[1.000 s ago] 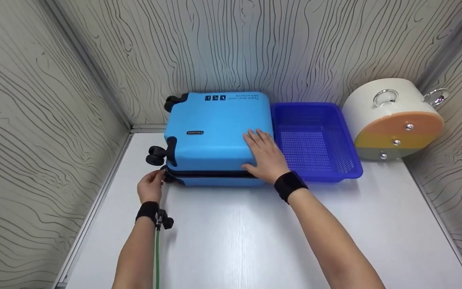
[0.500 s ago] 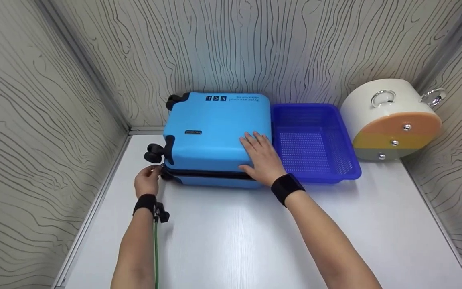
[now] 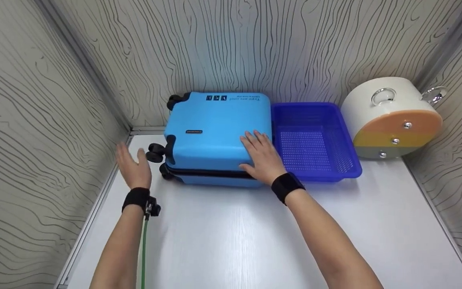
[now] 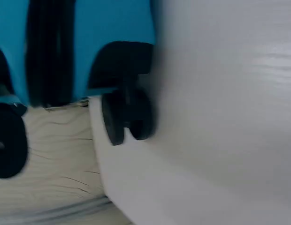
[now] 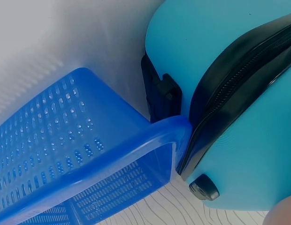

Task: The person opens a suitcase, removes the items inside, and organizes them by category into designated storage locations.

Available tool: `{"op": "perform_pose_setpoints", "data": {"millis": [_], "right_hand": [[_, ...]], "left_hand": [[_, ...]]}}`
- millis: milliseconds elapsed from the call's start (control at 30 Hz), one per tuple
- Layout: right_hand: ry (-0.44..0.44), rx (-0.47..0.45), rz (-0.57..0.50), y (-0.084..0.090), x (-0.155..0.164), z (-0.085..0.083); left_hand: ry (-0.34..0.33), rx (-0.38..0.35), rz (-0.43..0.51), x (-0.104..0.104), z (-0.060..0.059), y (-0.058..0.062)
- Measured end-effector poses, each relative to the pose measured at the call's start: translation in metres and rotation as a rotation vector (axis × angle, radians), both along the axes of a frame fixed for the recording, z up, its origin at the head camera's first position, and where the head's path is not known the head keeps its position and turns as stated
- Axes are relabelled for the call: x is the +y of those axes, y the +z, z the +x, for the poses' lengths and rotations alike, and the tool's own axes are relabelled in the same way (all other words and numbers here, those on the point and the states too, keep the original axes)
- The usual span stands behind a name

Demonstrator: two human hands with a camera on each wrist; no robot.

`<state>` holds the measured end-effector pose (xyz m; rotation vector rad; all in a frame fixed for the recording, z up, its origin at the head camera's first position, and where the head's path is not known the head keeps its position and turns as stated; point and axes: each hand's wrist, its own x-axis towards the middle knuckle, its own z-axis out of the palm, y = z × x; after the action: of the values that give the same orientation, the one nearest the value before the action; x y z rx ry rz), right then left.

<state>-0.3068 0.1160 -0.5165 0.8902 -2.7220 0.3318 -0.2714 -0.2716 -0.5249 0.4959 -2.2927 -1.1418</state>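
A light blue hard-shell suitcase (image 3: 215, 120) lies flat against the back wall, its black caster wheels (image 3: 156, 153) pointing left. The dark zipper band (image 5: 234, 86) runs round its side; in the right wrist view the teeth along it show. My right hand (image 3: 264, 157) rests on the suitcase's top near the right front corner, fingers spread. Off to the left of the wheels, my left hand (image 3: 134, 168) is raised with straight fingers and thumb apart, holding nothing. The left wrist view shows the wheel end of the suitcase without the hand.
A blue perforated plastic basket (image 3: 349, 160) stands right beside the suitcase, its rim close against it. Farther right is a white rounded case (image 3: 375, 96) with a striped orange, yellow and green front. Patterned walls enclose the white table (image 3: 223, 237). A green cable (image 3: 144, 253) trails from the left wrist.
My left hand has let go at the suitcase's lower left corner and moved left, its fingers straightening. The right hand stays on the suitcase.
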Motion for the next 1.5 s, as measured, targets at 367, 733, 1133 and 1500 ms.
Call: {"op": "perform_pose_setpoints", "data": {"millis": [367, 733, 1133, 1500], "right_hand": [[-0.007, -0.038, -0.017, 0.003, 0.001, 0.001], [-0.004, -0.010, -0.002, 0.003, 0.002, 0.001], [0.027, -0.030, 0.106, 0.004, 0.005, 0.001], [0.025, 0.007, 0.127, -0.002, 0.015, -0.007]], "left_hand": [[-0.630, -0.185, -0.922, 0.069, -0.039, 0.041], [-0.643, -0.245, -0.929, 0.072, -0.043, 0.031], [-0.564, -0.234, -0.903, 0.080, -0.011, 0.030], [-0.655, -0.342, -0.870, 0.080, 0.016, 0.052]]}}
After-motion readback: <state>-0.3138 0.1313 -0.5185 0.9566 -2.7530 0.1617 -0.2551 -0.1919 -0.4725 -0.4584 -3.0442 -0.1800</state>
